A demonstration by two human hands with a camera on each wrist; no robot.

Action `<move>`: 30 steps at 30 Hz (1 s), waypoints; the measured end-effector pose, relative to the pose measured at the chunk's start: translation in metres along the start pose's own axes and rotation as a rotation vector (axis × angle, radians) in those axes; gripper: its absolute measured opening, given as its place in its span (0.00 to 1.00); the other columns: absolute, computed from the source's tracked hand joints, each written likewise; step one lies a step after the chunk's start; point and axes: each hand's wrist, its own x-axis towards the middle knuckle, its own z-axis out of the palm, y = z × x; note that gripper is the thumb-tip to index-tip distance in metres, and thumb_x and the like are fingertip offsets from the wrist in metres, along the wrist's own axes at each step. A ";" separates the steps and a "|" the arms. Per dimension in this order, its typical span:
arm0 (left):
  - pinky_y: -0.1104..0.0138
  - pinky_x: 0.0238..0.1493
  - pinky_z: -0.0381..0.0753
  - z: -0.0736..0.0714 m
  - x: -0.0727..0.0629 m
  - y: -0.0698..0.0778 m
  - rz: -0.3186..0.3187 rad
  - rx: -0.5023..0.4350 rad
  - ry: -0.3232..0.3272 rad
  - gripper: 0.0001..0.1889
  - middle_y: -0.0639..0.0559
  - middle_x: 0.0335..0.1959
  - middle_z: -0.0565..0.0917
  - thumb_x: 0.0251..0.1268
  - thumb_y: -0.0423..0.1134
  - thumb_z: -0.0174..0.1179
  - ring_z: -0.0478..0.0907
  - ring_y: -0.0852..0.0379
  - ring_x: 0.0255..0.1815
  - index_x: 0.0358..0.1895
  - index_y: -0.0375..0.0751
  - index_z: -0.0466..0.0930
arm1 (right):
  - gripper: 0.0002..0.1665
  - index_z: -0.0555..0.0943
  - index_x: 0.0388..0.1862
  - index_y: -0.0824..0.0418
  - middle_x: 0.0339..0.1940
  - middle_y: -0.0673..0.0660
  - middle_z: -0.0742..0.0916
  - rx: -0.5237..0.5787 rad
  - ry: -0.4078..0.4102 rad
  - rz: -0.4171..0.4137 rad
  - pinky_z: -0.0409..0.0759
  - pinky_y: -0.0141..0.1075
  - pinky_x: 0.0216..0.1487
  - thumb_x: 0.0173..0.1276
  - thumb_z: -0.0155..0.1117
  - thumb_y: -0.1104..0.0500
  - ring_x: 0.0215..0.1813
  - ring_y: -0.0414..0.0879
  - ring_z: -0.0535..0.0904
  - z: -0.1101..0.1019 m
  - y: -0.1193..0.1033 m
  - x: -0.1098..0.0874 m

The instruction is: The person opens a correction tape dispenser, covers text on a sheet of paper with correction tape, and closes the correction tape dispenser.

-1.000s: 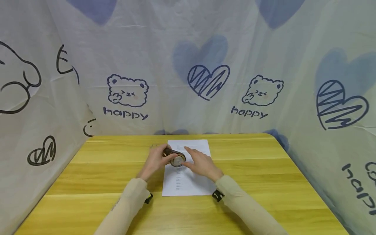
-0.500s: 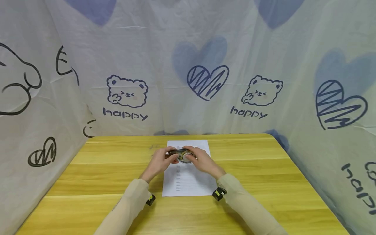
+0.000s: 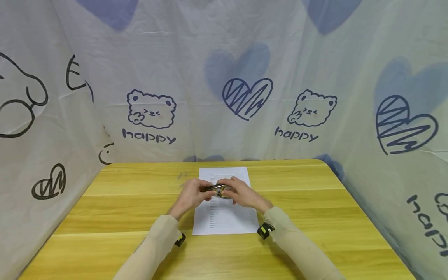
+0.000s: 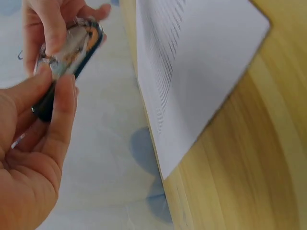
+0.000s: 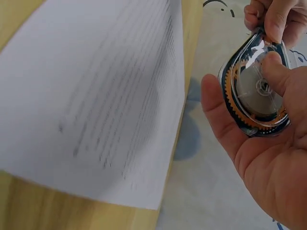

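Note:
Both hands hold a correction tape dispenser (image 3: 220,190) above the paper (image 3: 227,219). It has a clear cover, a dark green back and an orange toothed wheel around a pale reel, plain in the right wrist view. My left hand (image 3: 190,193) pinches the narrow end between thumb and fingers. The right hand (image 3: 244,193) grips the round end, thumb on the clear cover and fingers behind it. In the left wrist view the dispenser (image 4: 79,45) is tilted, its narrow end covered by the left fingers (image 4: 62,112).
The white sheet carries a column of printed lines along its left part and lies on the yellow wood-grain table (image 3: 297,202). Faint grey marks (image 3: 182,175) show left of the sheet's top. A patterned curtain (image 3: 196,116) hangs behind and at both sides.
The right hand has come in and taken hold of the round end. The dispenser has shifted slightly right and turned edge-on, its clear face less visible in the head view.

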 end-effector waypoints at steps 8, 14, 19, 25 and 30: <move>0.70 0.22 0.77 -0.002 0.000 -0.006 0.041 0.042 -0.137 0.12 0.40 0.32 0.88 0.64 0.38 0.66 0.85 0.42 0.30 0.48 0.39 0.87 | 0.26 0.69 0.73 0.48 0.44 0.54 0.75 -0.155 -0.080 -0.011 0.79 0.31 0.29 0.78 0.49 0.52 0.29 0.43 0.75 -0.004 0.000 -0.002; 0.62 0.26 0.82 -0.001 -0.001 -0.009 0.068 0.038 -0.202 0.14 0.39 0.32 0.88 0.64 0.37 0.66 0.85 0.43 0.29 0.50 0.35 0.86 | 0.24 0.72 0.70 0.49 0.39 0.50 0.75 -0.269 -0.088 -0.089 0.72 0.29 0.32 0.77 0.51 0.52 0.31 0.39 0.70 -0.006 0.000 -0.006; 0.52 0.35 0.86 0.000 0.000 -0.014 0.063 -0.010 -0.207 0.13 0.40 0.34 0.88 0.64 0.36 0.65 0.86 0.45 0.31 0.49 0.35 0.86 | 0.24 0.73 0.69 0.48 0.41 0.51 0.77 -0.209 -0.090 -0.053 0.76 0.29 0.30 0.76 0.53 0.49 0.31 0.41 0.73 -0.007 0.004 -0.007; 0.52 0.39 0.87 0.001 0.001 -0.016 0.034 -0.073 -0.139 0.12 0.43 0.36 0.88 0.63 0.37 0.66 0.87 0.46 0.34 0.48 0.36 0.86 | 0.23 0.77 0.59 0.49 0.49 0.60 0.82 0.075 0.018 0.041 0.85 0.45 0.28 0.67 0.68 0.49 0.33 0.50 0.81 -0.005 0.010 -0.004; 0.51 0.41 0.87 0.000 0.002 -0.015 0.032 -0.156 -0.074 0.11 0.44 0.37 0.88 0.62 0.37 0.67 0.87 0.42 0.36 0.46 0.38 0.86 | 0.20 0.78 0.55 0.48 0.45 0.59 0.84 0.224 0.076 0.084 0.84 0.54 0.31 0.66 0.69 0.51 0.31 0.58 0.82 -0.003 0.014 -0.002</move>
